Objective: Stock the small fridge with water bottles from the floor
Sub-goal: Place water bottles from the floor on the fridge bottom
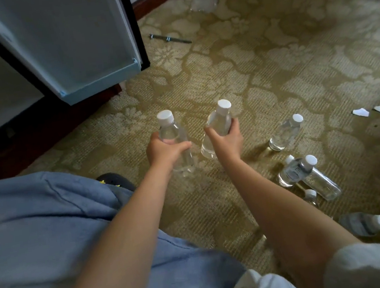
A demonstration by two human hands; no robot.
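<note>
Bottles, clear and white-capped, fill both fists: the left hand [165,150] curls round one bottle [170,132], the right hand [227,138] round a second bottle [218,120], both near the carpet [271,71] at centre. Full of water, they likely feel weighty, slick and slightly squashy, so mid-body is the safest hold. Spare bottles [285,133] wait at four o'clock, the open fridge door [59,40] at ten o'clock.

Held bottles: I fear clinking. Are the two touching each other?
Apart. The head view shows carpet between the left bottle and the right bottle along their whole length.
</note>
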